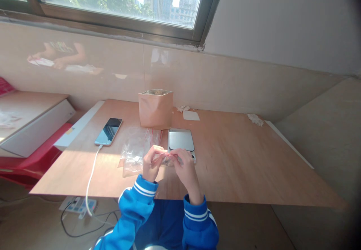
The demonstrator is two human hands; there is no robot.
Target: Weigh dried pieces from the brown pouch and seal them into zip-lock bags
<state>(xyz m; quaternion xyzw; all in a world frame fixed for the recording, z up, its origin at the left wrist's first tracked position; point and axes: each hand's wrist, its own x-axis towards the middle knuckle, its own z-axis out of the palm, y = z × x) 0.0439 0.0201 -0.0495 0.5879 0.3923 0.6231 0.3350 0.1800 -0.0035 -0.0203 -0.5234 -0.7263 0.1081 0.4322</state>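
Both hands pinch the red-edged top of a small clear zip bag (168, 162), held low over the table's near side. My left hand (152, 162) is closed on the left part of the edge, and my right hand (186, 169) is closed on the right part. Fingers hide much of the bag, and its contents are too small to make out. Just beyond my right hand lies a small digital scale (181, 140) with a flat silver plate. Flat clear zip bags (134, 150) with red strips are spread left of the scale.
Behind the bags stands an open brown paper pouch (155, 110). A phone (109, 131) with a white charging cable (91, 174) lies left on the wooden table (239, 159). White paper (191, 115) and crumpled tissue (255, 120) lie toward the wall. A power strip (80, 206) is below.
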